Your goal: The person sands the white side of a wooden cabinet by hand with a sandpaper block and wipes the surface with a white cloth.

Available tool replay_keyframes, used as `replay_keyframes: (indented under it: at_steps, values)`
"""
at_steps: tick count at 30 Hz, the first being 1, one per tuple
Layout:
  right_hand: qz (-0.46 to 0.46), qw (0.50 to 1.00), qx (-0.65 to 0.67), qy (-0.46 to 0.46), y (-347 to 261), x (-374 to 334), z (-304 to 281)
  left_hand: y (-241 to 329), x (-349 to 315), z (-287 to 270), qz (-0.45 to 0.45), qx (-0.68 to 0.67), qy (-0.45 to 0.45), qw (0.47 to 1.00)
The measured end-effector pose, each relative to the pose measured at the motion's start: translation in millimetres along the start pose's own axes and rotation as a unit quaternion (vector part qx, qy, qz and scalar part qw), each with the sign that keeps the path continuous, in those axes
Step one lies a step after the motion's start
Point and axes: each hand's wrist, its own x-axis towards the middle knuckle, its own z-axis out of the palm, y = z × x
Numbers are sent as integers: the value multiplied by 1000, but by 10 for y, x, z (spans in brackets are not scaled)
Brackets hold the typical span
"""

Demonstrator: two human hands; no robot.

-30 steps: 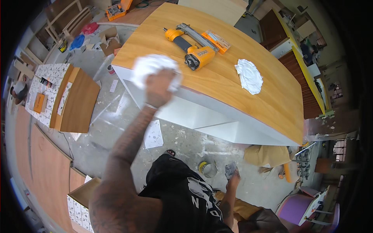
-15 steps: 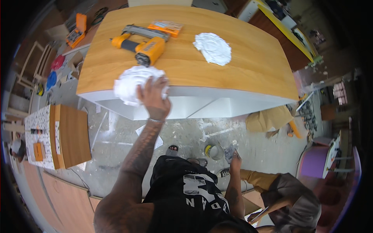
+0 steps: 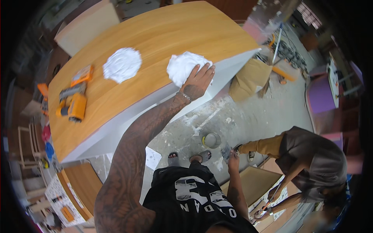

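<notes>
Where the white cloth lies at the front edge of the wood-grained tabletop, the left hand rests on it palm down, fingers extended and slightly apart, not clamped; this flat contact presumably spreads pressure evenly. A second white cloth lies well apart, set back from the edge. Toward the left end, an orange nail gun lies near an orange box, seemingly parked clear of the left hand. The right hand, lowered, is clamped on a grey flat piece, type unclear, near a tin on the floor.
</notes>
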Motion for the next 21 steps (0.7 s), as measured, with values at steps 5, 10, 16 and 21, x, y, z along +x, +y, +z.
replay_keyframes:
  at_steps: [5,10,16,21]
  values:
    - [65,996,47,35,142,67,-350,220,1098,819,172,84,-80,978]
    - [101,983,124,89,512,124,-704,609,2126,1397,236,112,-136,956]
    - [102,980,111,127,481,107,-981,847,2891,2058,350,118,-184,911]
    - [84,983,91,134,641,183,-1119,894,2832,2167,282,208,-115,930]
